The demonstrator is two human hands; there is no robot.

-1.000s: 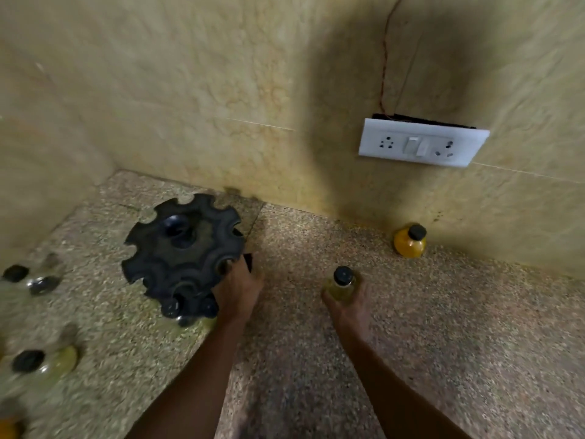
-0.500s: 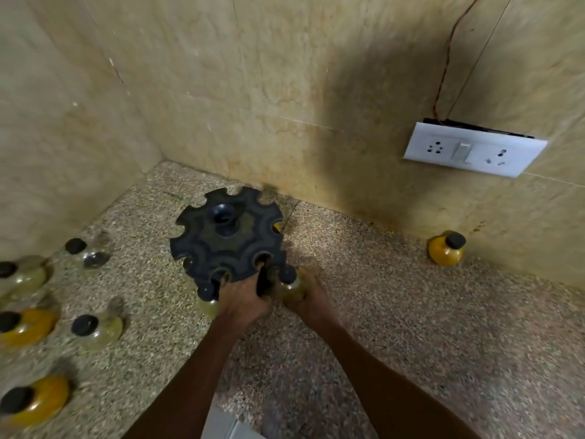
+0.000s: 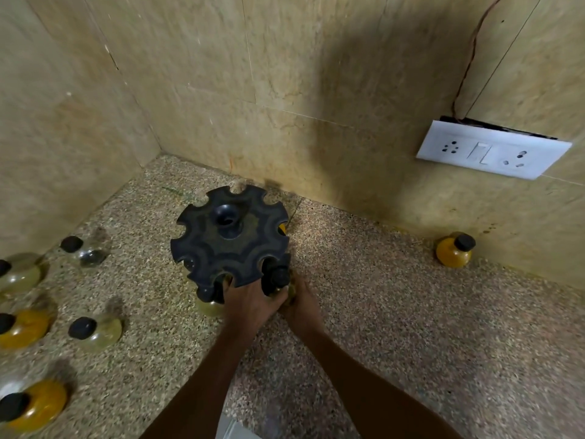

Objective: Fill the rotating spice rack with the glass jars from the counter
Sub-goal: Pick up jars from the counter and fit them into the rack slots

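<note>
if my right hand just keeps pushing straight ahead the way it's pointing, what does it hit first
Most likely the spice rack. Your right hand points up-left toward it, wrapped around a black-capped jar already at a slot on the near rim, so the jar would meet the rack first. Depth is hard to judge here.

Both bare forearms reach forward and converge, the left hand point(image 3: 250, 304) palm-down with fingers curled closed, the right hand point(image 3: 302, 307) pressed right beside it, its fingers wrapped and mostly hidden behind the left.
</note>
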